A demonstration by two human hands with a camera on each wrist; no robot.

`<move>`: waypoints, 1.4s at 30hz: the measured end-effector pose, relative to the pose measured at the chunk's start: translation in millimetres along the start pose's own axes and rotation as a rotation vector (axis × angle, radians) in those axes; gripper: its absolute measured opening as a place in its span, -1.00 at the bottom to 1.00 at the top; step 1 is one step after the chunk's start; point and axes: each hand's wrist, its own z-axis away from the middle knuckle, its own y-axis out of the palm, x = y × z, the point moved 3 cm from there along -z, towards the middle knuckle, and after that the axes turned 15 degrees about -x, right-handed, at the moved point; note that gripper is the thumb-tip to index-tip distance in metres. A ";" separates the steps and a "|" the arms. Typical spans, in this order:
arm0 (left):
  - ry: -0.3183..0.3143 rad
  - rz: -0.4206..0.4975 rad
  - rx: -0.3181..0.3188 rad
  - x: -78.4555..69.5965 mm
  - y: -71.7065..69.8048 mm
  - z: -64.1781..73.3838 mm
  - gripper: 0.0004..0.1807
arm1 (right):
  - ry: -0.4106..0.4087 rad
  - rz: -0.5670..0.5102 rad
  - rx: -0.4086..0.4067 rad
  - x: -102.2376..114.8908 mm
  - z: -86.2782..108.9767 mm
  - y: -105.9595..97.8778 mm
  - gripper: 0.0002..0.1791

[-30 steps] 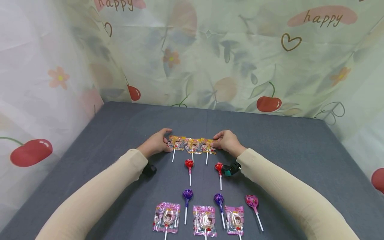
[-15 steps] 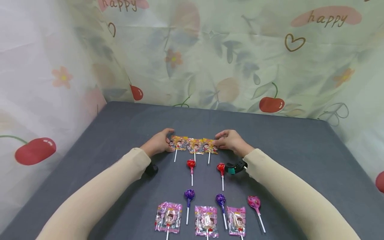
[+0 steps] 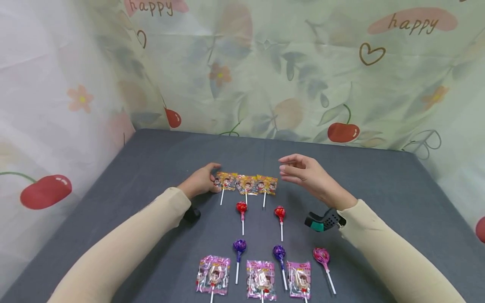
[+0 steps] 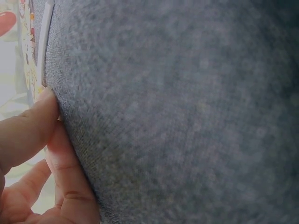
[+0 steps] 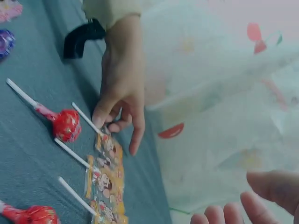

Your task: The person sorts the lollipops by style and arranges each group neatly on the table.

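Three flat lollipops in yellow wrappers lie side by side in a row across the table, sticks toward me: a left one [image 3: 228,182], a middle one [image 3: 248,185] and a right one [image 3: 268,184]. My left hand [image 3: 198,181] pinches the outer edge of the left one between thumb and a finger, as the right wrist view also shows. Beyond the right end of the row, my right hand [image 3: 311,176] hovers with loosely extended fingers [image 5: 259,210], holding nothing. Two round red lollipops, one left [image 3: 241,207] and one right [image 3: 280,212], lie just below the row.
Nearer to me lie two purple lollipops [image 3: 239,245] [image 3: 279,252], a round pink lollipop [image 3: 321,255] and three pink-wrapped flat lollipops [image 3: 261,273]. A dark grey cloth [image 3: 163,155] covers the table. Printed curtains [image 3: 261,84] hang behind it and at both sides.
My right hand has let go of the right yellow-wrapped lollipop and moved up and to the right. My left hand stays at the left one. The row itself looks unmoved.
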 end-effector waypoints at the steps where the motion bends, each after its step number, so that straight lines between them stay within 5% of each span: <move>1: 0.000 0.000 0.001 0.6 0.1 -0.1 -0.12 | -0.016 0.004 0.003 1.0 4.7 -1.8 -0.53; 16: 0.030 0.000 -0.003 -0.2 -0.4 1.4 -0.13 | -0.312 0.193 0.080 -24.8 64.2 -10.8 -0.68; 24: 0.018 0.010 0.005 1.3 1.4 1.1 -0.13 | -0.322 0.350 0.274 -53.8 84.3 -6.4 -0.64; 30: 0.004 0.015 0.009 3.1 3.3 -1.1 -0.13 | -0.441 0.453 0.403 -66.5 96.4 -4.7 -0.56; 42: 0.015 0.010 -0.003 0.9 0.6 0.1 -0.14 | -0.620 0.642 0.361 -73.9 117.0 -1.9 -0.46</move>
